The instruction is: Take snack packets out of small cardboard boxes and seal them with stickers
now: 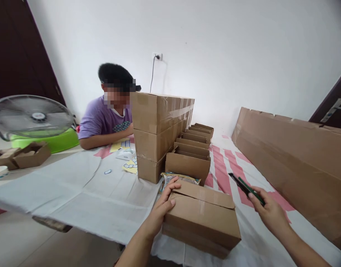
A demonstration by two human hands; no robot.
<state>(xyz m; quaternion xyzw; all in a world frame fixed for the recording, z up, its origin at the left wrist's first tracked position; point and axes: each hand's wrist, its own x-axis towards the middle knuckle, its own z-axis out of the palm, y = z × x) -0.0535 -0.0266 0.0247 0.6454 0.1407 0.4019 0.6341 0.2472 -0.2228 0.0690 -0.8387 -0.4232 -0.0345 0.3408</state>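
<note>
A taped cardboard box (pixel 204 215) lies in front of me, its top flaps meeting at a slit that shows a dark gap. My left hand (pixel 166 198) grips its near left corner, thumb and fingers over the top edge. In my right hand (pixel 263 205) is a utility knife (pixel 247 189) with green and black parts, held above the tablecloth to the right of the box and pointing forward. It does not touch the box. A shiny printed packet (pixel 181 178) is partly hidden behind the box.
Taped boxes (pixel 146 144) stand stacked on the left, beside a row of opened boxes (pixel 188 163). A long cardboard panel (pixel 293 155) borders the right side. Across the table, a person in purple (pixel 95 115) sits near yellow paper sheets (pixel 131 165). A fan (pixel 34 115) stands far left.
</note>
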